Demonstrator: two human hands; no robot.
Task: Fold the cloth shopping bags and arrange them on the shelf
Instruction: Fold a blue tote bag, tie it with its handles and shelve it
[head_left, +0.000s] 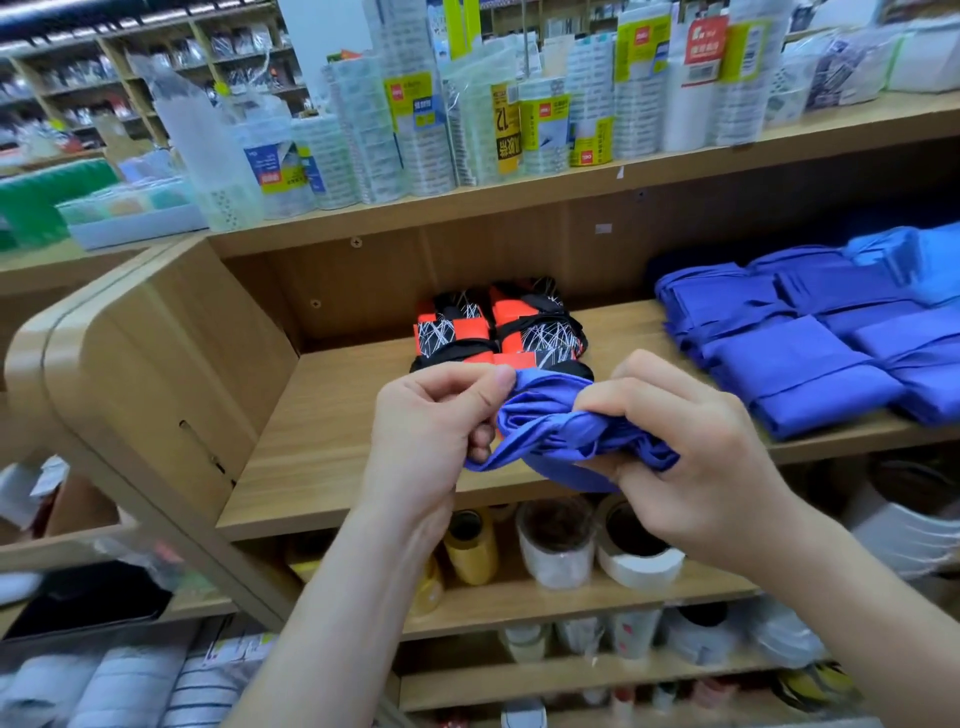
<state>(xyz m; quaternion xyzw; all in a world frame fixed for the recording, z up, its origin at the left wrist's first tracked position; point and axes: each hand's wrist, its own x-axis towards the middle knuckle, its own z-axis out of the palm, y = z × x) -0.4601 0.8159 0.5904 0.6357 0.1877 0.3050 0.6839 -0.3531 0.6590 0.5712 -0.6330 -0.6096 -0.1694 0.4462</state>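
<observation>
Above the wooden shelf (332, 415) front edge, crumpled blue bag (561, 441) gripped by left hand (431, 431) and right hand (696, 457), fingers closed on cloth, orange-black bags (498, 327) behind, folded blue bags (810, 332) stacked at right

bright even indoor light | soft shadows | edges blurred, wide-angle bowed | centre sharp

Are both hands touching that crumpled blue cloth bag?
Touching. The head view shows the left hand pinching the crumpled blue cloth bag at one end and the right hand clutching the other.
</observation>
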